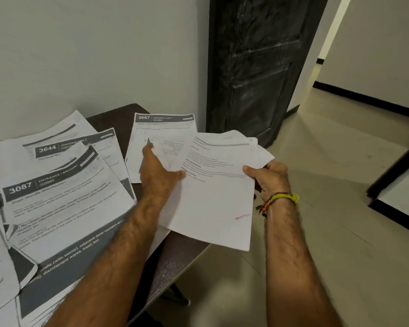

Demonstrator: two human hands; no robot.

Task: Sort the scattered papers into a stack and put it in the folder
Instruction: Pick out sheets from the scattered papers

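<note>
Sheet at 11 o'clock (161, 128): header "3667", "DRESSING TABLE" beside it. Sheet at 9 o'clock (64, 147): "3644", rest blurred. Big sheet at 8 o'clock (57, 204): "3087", "ENTRANCE / BALCONY", title "Door Handle Disinfection"; bottom dark band partly reads "adjacent door contact", "disinfectant wipes, trash bin". Held sheets at 3 o'clock (217, 185): print unreadable.

Place: plain indoor room, home or office | Shown by: dark desk (118, 119), black door (257, 67), tiled floor (328, 185), printed sheets (62, 197)
</note>
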